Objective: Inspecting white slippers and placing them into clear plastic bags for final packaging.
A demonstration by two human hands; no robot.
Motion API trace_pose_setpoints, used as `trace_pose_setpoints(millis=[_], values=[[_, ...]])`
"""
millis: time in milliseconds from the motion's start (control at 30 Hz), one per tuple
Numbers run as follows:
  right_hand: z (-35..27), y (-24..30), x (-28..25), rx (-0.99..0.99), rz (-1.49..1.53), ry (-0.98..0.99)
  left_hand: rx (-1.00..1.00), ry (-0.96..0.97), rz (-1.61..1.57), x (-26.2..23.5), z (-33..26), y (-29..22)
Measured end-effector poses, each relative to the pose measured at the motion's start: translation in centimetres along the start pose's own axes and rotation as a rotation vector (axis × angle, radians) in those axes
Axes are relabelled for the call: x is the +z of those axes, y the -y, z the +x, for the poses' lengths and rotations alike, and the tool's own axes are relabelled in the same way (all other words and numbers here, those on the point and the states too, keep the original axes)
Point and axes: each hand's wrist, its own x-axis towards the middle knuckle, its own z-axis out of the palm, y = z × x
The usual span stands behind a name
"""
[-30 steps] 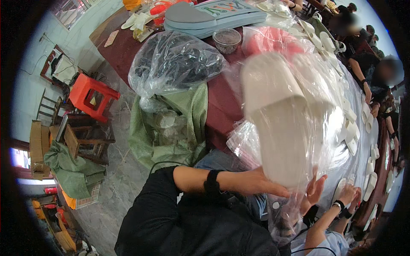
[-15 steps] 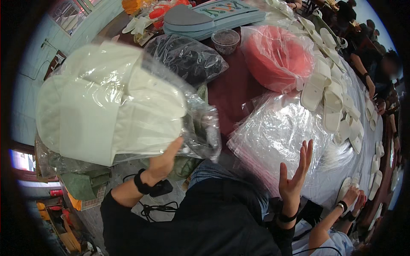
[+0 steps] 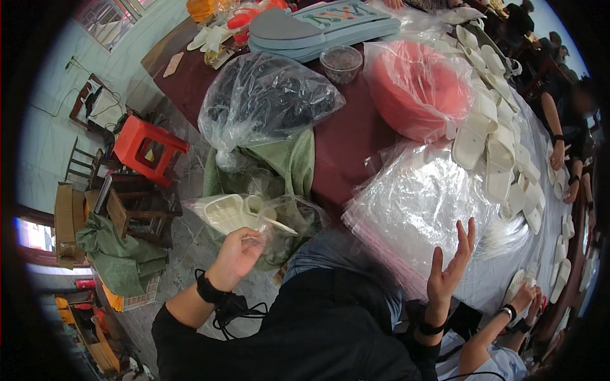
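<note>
My left hand [image 3: 239, 254] grips a clear plastic bag [image 3: 254, 216] packed with white slippers, held low beside the table, to my left. My right hand [image 3: 452, 267] is raised, open, fingers spread, over a stack of clear plastic bags [image 3: 413, 209] lying on the dark red table [image 3: 356, 146]. Nothing is in the right hand.
On the table lie a bag of dark items [image 3: 267, 101], a bag of pink items [image 3: 416, 86], rows of white slippers [image 3: 502, 146], a small bowl [image 3: 341, 61] and grey foam sheets [image 3: 324, 25]. A red stool [image 3: 149, 146] and wooden chairs stand left. Another person's hands [image 3: 524, 298] work at lower right.
The bag of white slippers went from the table in front of me, swung left, and now hangs low by my left side. My right hand let go and lifted open.
</note>
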Motion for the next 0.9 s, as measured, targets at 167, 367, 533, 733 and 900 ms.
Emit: trace_pose_setpoints(millis=[167, 367, 533, 733, 900], values=[[-0.5, -0.4, -0.5, 0.012, 0.021, -0.025, -0.147, 0.145, 0.154, -2.3, 5.3, -2.6], [-1.0, -0.6, -0.9, 0.053, 0.156, -0.076, -0.135, 0.054, 0.334, -7.8, 14.4, -8.0], [-1.4, -0.4, -1.4, 0.062, 0.107, -0.086, 0.165, 0.042, 0.07, -5.1, 15.4, -5.4], [-1.6, -0.1, -1.9, 0.053, 0.129, -0.091, 0.37, 0.157, 0.078, -9.6, 19.9, -2.2], [-1.5, -0.1, -1.8, 0.099, 0.042, -0.042, 0.01, -0.243, -1.788, -2.2, 18.6, 3.4]])
